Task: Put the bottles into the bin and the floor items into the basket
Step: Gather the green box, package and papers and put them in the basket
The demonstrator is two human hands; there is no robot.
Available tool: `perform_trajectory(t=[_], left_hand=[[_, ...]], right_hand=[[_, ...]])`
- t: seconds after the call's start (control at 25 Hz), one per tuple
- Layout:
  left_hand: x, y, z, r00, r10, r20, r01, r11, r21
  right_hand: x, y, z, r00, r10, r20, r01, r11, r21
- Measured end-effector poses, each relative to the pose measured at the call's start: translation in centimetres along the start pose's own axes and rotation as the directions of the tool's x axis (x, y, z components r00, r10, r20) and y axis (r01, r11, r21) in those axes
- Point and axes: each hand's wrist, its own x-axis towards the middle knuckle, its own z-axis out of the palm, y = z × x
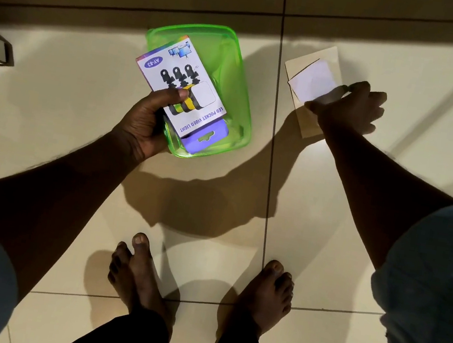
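Holding the white and purple cardboard video-light box [183,88] over the translucent green plastic basket [235,64], the left hand [144,123] could drop it past the rim if released early. At 3 o'clock, the right hand [352,108] pinches 1 flat beige cardboard packet [310,81] on the floor; a thin grip may slip. Counted: 1 basket, 2 items, 0 bottles visible.

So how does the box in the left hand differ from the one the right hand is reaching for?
The printed video-light box is white and purple with product pictures; the tan box is plain with a white label. The left hand grips the printed box, held above the green basket; the tan box lies on the tiled floor, with the right hand on its edge. Both are flat rectangular cardboard packages.
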Motion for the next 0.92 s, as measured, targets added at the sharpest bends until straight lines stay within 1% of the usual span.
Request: perform_trajectory(t=[0.04,0.12,0.28,0.36,0.44,0.48,0.56,0.64,0.72,0.76,0.84,0.92], left_hand=[[0.0,0.0,-0.1,1.0,-0.001,-0.012,0.001,1.0,-0.012],[-0.1,-0.1,0.0,1.0,-0.002,-0.027,0.001,1.0,-0.028],[-0.1,-0.2,0.3,1.0,-0.002,-0.001,0.002,0.999,-0.05],[0.0,-0.2,0.4,1.0,0.003,0.011,-0.002,0.998,-0.056],[-0.1,-0.1,0.6,1.0,0.003,0.018,-0.002,0.999,-0.053],[-0.1,0.0,0.6,1.0,0.007,0.021,-0.006,0.999,-0.045],[-0.5,0.1,0.7,1.0,0.013,0.025,-0.012,0.999,-0.03],[-1.4,0.3,1.0,0.999,0.012,0.036,-0.011,1.0,-0.025],[-2.8,0.6,1.7,0.999,0.001,0.044,0.001,0.999,-0.039],[-3.6,0.8,2.2,0.999,-0.003,0.05,0.005,0.999,-0.049],[-5.5,1.2,3.3,0.998,-0.007,0.069,0.011,0.998,-0.064],[-8.0,2.3,4.8,0.997,-0.005,0.078,0.009,0.998,-0.055]], right_hand=[[-0.1,-0.1,-0.1,1.0,0.024,0.006,-0.024,0.999,-0.042],[0.1,-0.3,-0.1,0.997,0.059,0.05,-0.056,0.997,-0.059],[0.7,-0.3,0.0,0.978,0.163,0.133,-0.165,0.986,0.003],[0.7,0.0,0.2,0.974,0.15,0.172,-0.146,0.989,-0.032],[0.4,0.5,0.5,0.979,0.114,0.169,-0.106,0.993,-0.053],[0.2,0.7,0.7,0.983,0.09,0.162,-0.089,0.996,-0.013],[-0.8,0.8,0.3,0.981,0.082,0.175,-0.116,0.975,0.191],[-2.1,0.5,-1.1,0.979,0.09,0.183,-0.159,0.896,0.415],[-3.8,-0.4,-3.5,0.988,0.056,0.146,-0.126,0.839,0.53],[-4.9,-1.1,-5.0,0.989,0.016,0.145,-0.098,0.812,0.575],[-7.1,-2.4,-8.2,0.977,-0.102,0.189,-0.059,0.719,0.692],[-10.2,-3.9,-11.8,0.942,-0.247,0.228,-0.026,0.623,0.782]])
